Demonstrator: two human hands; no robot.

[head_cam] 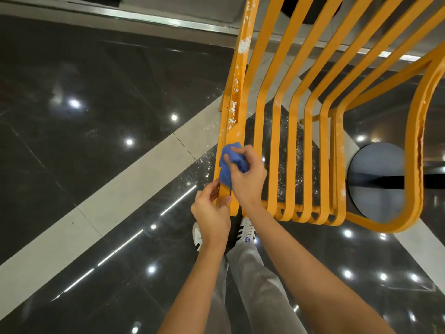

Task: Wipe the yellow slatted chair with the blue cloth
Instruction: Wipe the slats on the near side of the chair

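The blue cloth [227, 168] is bunched against the leftmost slat of the yellow slatted chair [292, 121], on the lower stretch of that slat, close to its near end. The right hand [248, 175] presses it there, fingers [243, 153] curled and clenched around the wad. The left hand [212, 212] sits just below, pinching the same slat between thumb and fingers, apparently steadying it.

White powdery residue [243, 45] lies in patches on that slat above the cloth, heaviest near the top and again around the middle. The section under and below the cloth looks clean, though the cloth hides part of it, so this cannot be confirmed. The other slats look mostly clear; faint specks show on one or two. White specks are scattered on the dark floor [96, 92] beneath the seat. The person's white shoes [246, 231] stand directly below the chair's near edge.

Judgement: the wipe of the left slat is under way, with most of its length outstanding. To do it well, keep firm pressure, wrap the cloth around both faces of the slat, and draw it in one long stroke toward the heavy patches. Refold to a clean face once it loads up, or residue will smear. Keep the left hand's grip so the chair does not shift.
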